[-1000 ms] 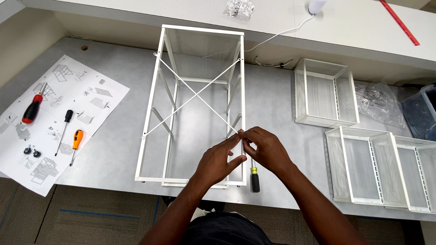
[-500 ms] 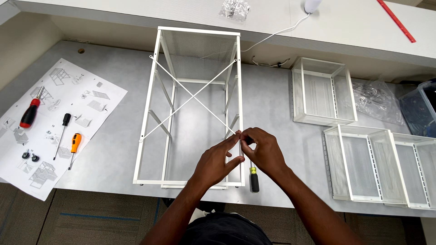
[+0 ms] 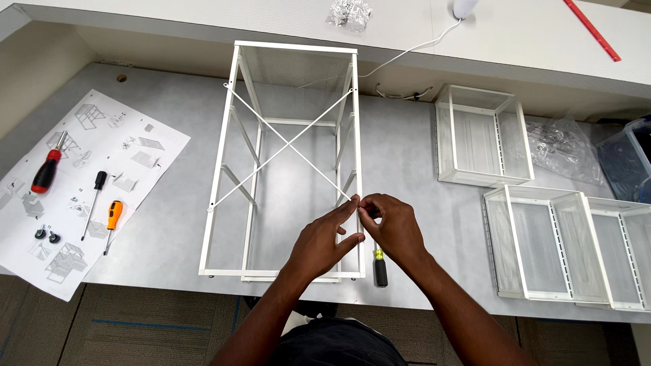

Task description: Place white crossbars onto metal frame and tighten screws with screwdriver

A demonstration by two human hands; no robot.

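The white frame [image 3: 291,163] is looking like matt painted metal with a mesh end panel. The surface [image 3: 407,156] is showing a dull, smooth grey finish. The instruction sheet [image 3: 74,190] is plain matt paper, and the bag [image 3: 559,142] is looking like crinkly glossy plastic.

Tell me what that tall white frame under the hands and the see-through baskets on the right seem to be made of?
The white frame looks like painted metal: thin straight bars, an even matt white coat, and slim crossed rods bracing it. The baskets seem to be fine metal mesh on white wire rims, since the grey table shows through their walls. Plastic cannot be ruled out by look alone.
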